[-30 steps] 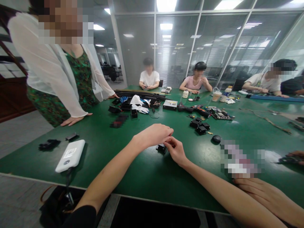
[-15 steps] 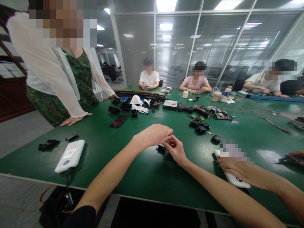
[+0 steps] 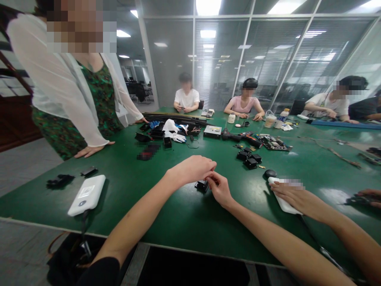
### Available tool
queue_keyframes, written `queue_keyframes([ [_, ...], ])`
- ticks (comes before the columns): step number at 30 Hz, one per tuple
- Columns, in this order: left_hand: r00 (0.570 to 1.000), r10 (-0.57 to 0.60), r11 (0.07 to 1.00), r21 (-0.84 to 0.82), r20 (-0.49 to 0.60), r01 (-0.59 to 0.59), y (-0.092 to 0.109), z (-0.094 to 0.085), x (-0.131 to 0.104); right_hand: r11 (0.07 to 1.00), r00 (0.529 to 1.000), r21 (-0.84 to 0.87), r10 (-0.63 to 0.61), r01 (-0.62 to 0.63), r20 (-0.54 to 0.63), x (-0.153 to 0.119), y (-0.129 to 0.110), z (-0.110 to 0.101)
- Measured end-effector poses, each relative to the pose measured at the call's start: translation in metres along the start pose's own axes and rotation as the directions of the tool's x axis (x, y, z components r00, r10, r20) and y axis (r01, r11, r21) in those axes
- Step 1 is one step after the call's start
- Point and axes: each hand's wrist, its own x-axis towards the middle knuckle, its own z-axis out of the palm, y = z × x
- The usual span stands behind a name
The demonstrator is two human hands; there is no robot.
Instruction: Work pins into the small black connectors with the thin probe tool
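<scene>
Lying on the green surface (image 3: 184, 224) at the far left, a white device (image 3: 87, 194) with a lead is touched by nobody. In the middle, the left hand (image 3: 197, 169) is arched beside and above a small black box (image 3: 202, 186), its bent fingers mostly hidden by its own back. Just to the right, thumb and finger of the right hand (image 3: 220, 188) are drawn together in a pinch, brought up close to the left fingertips. Whether anything small is held between them cannot be told. The box appears to be seated on the surface under the hands, partly covered; almost no change is shown there over the last second. Farther right, a cluster of black boxes (image 3: 250, 159) is left untouched. The clear change is found beyond it: a co-worker's hand (image 3: 303, 200) has been laid over a second white device (image 3: 287, 205), which has been slid farther from the near edge, toward a round black object (image 3: 270, 173), and its cable (image 3: 312, 235) is now exposed. The handling of the small box is judged undisturbed by this.
</scene>
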Motion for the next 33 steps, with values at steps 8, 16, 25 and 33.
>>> queue_keyframes([
  [8, 1.0, -0.024, 1.0, 0.012, 0.003, 0.024, 0.001, 0.0, -0.001, 0.999, 0.996, 0.002, 0.053, -0.053, -0.065, 0.001, 0.002, 0.001],
  [16, 1.0, -0.027, 1.0, -0.008, 0.009, 0.028, 0.002, -0.002, -0.001, 1.0, 0.999, -0.017, 0.015, -0.016, -0.04, 0.001, 0.005, -0.001],
  [25, 1.0, -0.016, 1.0, 0.026, 0.023, 0.016, 0.004, -0.002, 0.0, 0.999, 0.999, 0.036, 0.03, -0.031, 0.037, 0.0, -0.003, -0.002],
  [33, 1.0, 0.002, 0.999, 0.05, 0.024, -0.003, 0.004, 0.002, 0.002, 0.997, 0.996, 0.043, 0.062, -0.059, -0.06, 0.001, 0.009, 0.002],
])
